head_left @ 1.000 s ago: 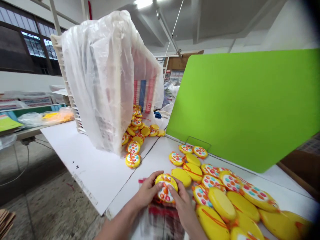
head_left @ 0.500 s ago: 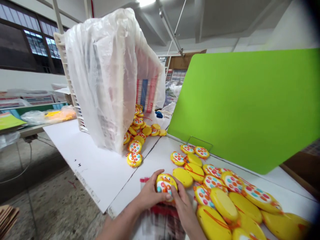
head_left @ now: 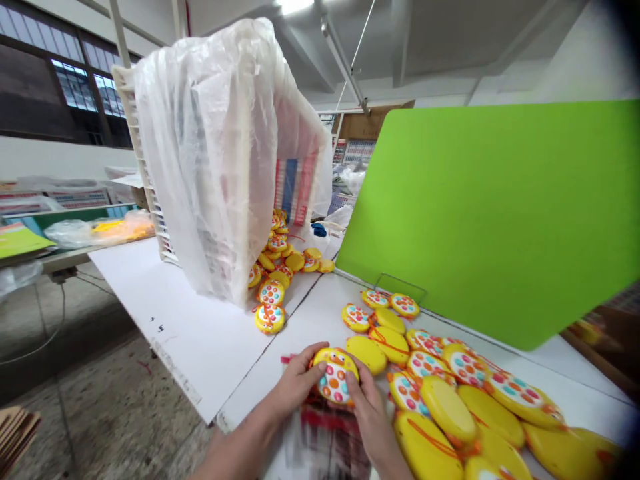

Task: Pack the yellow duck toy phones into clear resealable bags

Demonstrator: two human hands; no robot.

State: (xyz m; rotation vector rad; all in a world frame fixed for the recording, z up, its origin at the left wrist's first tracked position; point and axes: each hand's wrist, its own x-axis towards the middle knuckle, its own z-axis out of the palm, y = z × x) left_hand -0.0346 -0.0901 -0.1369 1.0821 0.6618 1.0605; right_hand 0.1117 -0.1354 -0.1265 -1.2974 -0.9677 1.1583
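Observation:
Between my two hands is a yellow duck-shaped toy (head_left: 336, 377) with colourful round buttons on a white front, its face side up. My left hand (head_left: 298, 380) grips its left edge, the thumb lying near the buttons. On the opposite edge my right hand (head_left: 367, 400) holds it, thumb at the right of the buttons. Just right of my hands lies a spread of similar yellow toys (head_left: 447, 407), some showing buttons and others their plain yellow backs, with orange cords. Below the held toy, a see-through bag with red print (head_left: 320, 433) is blurred.
A white crate draped in clear plastic (head_left: 215, 160) lies tipped on its side at the left, more toys (head_left: 280, 260) spilling from its mouth. A large green board (head_left: 490, 213) stands behind the spread toys. The white table (head_left: 175, 320) has its edge at the left.
The held toy has shifted slightly right and now shows more of its buttons. My left thumb has moved up along its edge. Both hands still hold it.

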